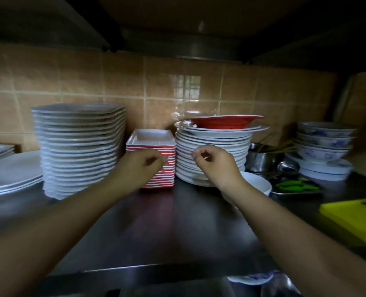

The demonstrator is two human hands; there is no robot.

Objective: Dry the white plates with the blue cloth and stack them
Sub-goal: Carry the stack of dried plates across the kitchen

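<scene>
A tall stack of white square plates (79, 146) stands at the back left of the dark counter (167, 221). Right of centre is a stack of round white plates (220, 138) with a red bowl (225, 123) on top. Between them sits a stack of red-striped square dishes (152, 144). My left hand (142, 166) hovers in front of the striped stack with its fingers curled and nothing in it. My right hand (212, 163) is held the same way in front of the round stack. No blue cloth is in view.
Wide white plates (10, 172) lie at the far left. A white bowl (257, 183), a metal pot of utensils (259, 159), a green tool (295, 185) and blue-patterned bowls (325, 142) crowd the right. A yellow board (355, 215) lies at the right edge. A low shelf hangs overhead.
</scene>
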